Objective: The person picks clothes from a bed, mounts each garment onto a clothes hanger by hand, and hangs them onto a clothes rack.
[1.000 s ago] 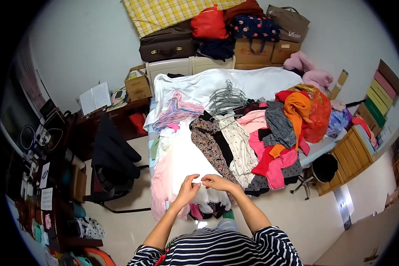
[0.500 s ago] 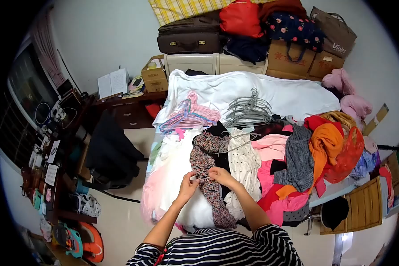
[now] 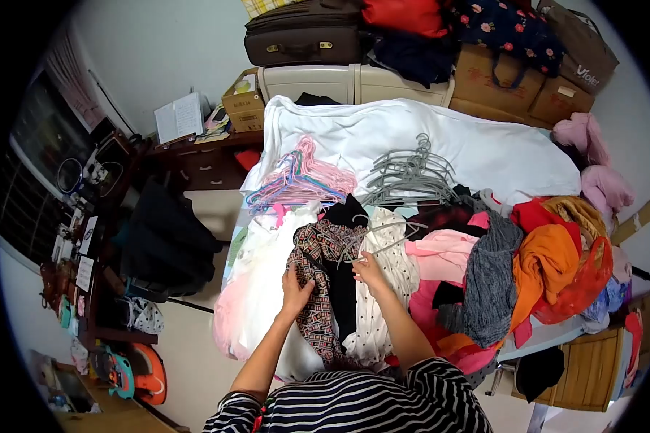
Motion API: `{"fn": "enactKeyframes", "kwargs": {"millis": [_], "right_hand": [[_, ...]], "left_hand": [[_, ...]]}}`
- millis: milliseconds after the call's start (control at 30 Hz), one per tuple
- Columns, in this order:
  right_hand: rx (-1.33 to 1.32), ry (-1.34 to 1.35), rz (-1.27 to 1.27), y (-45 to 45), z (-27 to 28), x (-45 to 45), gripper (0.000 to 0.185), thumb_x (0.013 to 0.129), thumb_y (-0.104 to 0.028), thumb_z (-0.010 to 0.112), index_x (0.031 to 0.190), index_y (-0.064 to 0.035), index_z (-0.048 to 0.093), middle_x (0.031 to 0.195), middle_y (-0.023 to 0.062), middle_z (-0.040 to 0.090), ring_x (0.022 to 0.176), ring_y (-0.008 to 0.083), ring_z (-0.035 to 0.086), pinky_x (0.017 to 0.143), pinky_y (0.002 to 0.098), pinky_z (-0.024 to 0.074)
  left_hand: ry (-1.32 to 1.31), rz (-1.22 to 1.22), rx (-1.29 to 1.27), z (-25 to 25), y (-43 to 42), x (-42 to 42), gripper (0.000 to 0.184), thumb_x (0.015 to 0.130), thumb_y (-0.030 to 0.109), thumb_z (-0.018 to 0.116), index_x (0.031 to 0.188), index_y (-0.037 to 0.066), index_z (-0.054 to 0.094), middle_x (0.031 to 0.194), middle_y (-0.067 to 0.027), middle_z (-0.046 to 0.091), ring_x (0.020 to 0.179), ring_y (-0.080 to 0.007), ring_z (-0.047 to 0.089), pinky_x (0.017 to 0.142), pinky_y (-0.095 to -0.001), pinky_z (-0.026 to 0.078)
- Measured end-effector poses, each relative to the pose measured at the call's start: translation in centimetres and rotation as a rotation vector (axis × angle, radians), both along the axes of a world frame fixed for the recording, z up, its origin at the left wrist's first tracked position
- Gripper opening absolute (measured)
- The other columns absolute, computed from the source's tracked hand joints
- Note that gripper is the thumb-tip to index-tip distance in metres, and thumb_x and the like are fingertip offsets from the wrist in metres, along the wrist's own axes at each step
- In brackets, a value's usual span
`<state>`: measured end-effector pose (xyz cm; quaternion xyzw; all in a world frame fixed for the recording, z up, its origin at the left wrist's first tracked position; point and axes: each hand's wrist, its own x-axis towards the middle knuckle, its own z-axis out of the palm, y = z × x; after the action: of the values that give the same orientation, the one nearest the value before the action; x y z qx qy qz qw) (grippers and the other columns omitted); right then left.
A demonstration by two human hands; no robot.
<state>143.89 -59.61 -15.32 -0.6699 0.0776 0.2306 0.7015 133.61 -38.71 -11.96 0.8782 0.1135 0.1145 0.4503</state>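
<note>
My left hand (image 3: 297, 290) rests at the left edge of a patterned brown and red garment (image 3: 318, 303), its fingers slightly apart. My right hand (image 3: 369, 271) is closed near the lower part of a grey hanger (image 3: 383, 238); its fingertips are too small to show what they pinch. The hanger lies across a black garment (image 3: 345, 289) and a white dotted garment (image 3: 390, 289). White clothes (image 3: 267, 289) spread to the left of my left hand.
Pink and blue hangers (image 3: 300, 180) and a stack of grey hangers (image 3: 412, 173) lie behind the clothes. Pink, grey (image 3: 491, 281) and orange (image 3: 547, 263) clothes pile up on the right. A dark-draped chair (image 3: 166, 238) stands left of the bed. Boxes and bags line the back.
Both hands have moved forward over the patterned garment and apart from each other. The left is now at the garment's left edge, the right near the grey hanger. The view has shifted.
</note>
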Motion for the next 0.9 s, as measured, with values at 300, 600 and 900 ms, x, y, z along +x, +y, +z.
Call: {"fn": "enactKeyframes", "kwargs": {"millis": [300, 600, 900], "right_hand": [[0.204, 0.154, -0.031, -0.1, -2.5, 2.5, 0.043, 0.089, -0.015, 0.055, 0.128, -0.0035, 0.041, 0.116, 0.0129, 0.052, 0.101, 0.0237, 0.057, 0.080, 0.0353, 0.0508], [-0.118, 0.127, 0.035, -0.8, -0.2, -0.2, 0.038, 0.082, -0.038, 0.064, 0.087, -0.0014, 0.052, 0.067, 0.0018, 0.047, 0.056, 0.0122, 0.049, 0.048, 0.0317, 0.0527], [-0.489, -0.298, 0.170, 1.7, -2.8, -2.5, 0.022, 0.069, -0.022, 0.071, 0.071, -0.0013, 0.063, 0.065, 0.0076, 0.061, 0.060, 0.0198, 0.056, 0.061, 0.0329, 0.0459]], "left_hand": [[0.242, 0.204, -0.082, -2.2, 1.4, 3.8, 0.052, 0.069, 0.030, 0.072, 0.108, -0.001, 0.057, 0.097, -0.0169, 0.064, 0.088, -0.0302, 0.062, 0.080, -0.0379, 0.047], [0.147, -0.060, -0.830, 2.8, -2.1, 1.1, 0.030, 0.076, 0.008, 0.058, 0.105, 0.000, 0.060, 0.091, -0.0071, 0.062, 0.080, -0.0148, 0.056, 0.074, -0.0286, 0.045], [-0.164, 0.015, -1.737, 6.8, 6.5, -8.3, 0.043, 0.086, 0.033, 0.049, 0.109, -0.002, 0.056, 0.095, -0.0146, 0.066, 0.079, -0.0265, 0.064, 0.072, -0.0381, 0.053]]}}
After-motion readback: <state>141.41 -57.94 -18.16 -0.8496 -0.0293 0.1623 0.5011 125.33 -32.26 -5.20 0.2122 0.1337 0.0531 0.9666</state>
